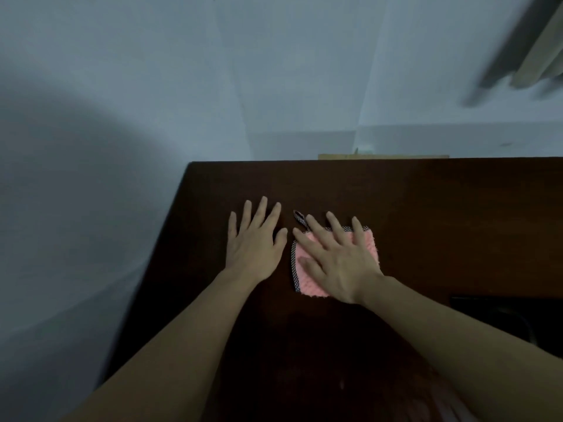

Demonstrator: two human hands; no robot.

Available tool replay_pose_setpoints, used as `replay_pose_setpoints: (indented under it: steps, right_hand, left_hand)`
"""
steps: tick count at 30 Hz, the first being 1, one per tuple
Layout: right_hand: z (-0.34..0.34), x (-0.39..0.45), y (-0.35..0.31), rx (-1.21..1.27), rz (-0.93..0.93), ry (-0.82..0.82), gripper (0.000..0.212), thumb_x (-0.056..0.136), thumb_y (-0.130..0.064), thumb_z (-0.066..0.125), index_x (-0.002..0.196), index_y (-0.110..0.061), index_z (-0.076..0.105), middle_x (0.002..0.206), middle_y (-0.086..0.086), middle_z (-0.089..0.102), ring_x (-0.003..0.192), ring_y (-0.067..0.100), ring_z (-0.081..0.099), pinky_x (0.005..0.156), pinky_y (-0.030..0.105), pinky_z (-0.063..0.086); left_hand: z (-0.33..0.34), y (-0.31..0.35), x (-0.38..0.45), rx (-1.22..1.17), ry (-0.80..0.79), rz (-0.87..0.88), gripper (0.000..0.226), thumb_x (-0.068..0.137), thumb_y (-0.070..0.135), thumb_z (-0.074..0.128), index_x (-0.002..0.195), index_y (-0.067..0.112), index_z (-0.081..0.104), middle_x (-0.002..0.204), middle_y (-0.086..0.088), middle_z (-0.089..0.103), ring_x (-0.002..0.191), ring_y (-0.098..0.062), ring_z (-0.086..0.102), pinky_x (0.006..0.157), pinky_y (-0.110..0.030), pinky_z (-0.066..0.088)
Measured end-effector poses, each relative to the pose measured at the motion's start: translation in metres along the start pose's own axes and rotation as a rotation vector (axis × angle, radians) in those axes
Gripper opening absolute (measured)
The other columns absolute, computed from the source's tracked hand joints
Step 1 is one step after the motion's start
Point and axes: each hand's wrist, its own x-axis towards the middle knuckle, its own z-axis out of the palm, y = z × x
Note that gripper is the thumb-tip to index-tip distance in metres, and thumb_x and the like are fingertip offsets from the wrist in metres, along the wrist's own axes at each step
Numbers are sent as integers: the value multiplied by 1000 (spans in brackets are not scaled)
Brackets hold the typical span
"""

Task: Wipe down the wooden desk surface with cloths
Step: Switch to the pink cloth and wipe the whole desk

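Observation:
A dark wooden desk (426, 214) fills the lower middle and right of the view. A pink cloth (307, 281) with a dotted dark trim and a small hanging loop lies flat on it near the left end. My right hand (338, 257) presses on the cloth with spread, straight fingers and covers most of it. My left hand (256, 239) lies flat on the bare wood just left of the cloth, fingers straight and spread, not touching the cloth.
The desk's left edge (164, 239) runs close to my left hand, with a pale wall beyond it. A dark recess or object (502, 318) sits at the desk's right side near my right forearm. Something tan (384, 156) shows behind the far edge.

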Motion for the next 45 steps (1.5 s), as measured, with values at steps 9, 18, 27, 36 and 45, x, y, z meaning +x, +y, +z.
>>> replay_pose_setpoints:
  steps: [9,18,27,36,45]
  right_hand:
    - [-12,28,60,-1,169,36,63,98,-68,0,156,-47,-15,166,-10,-20,154,27,-17,121,63,-8]
    - [-5,-20,44,-14,65,-37,71,92,-75,-5,153,-45,-24,162,-12,-30,150,36,-25,117,69,-9]
    - [-3,-13,65,-74,44,13,75,91,-81,-1,155,-45,-19,164,-12,-24,150,28,-27,119,58,-17]
    - [-12,5,81,-16,158,-1,92,76,-80,-20,158,-40,-14,169,-7,-14,155,29,-13,122,60,-6]
    - [5,-64,67,-26,-46,-55,76,85,-80,-12,154,-47,-18,163,-14,-24,151,24,-27,121,56,-16]
  left_hand:
    - [21,9,16,1,-3,42,58,107,52,20,159,40,1,169,6,-8,155,-21,-12,123,-46,-9]
    - [21,11,12,9,35,34,58,106,52,19,160,40,1,169,6,-7,156,-21,-10,126,-46,-4]
    - [21,10,13,27,22,24,58,106,53,19,159,40,0,169,6,-7,155,-21,-11,126,-47,-5]
    - [22,14,13,45,40,14,58,106,52,20,160,40,3,170,6,-5,156,-21,-9,126,-47,-2]
    - [22,15,12,71,41,-2,57,106,52,19,160,40,2,169,5,-4,156,-22,-8,126,-47,-1]
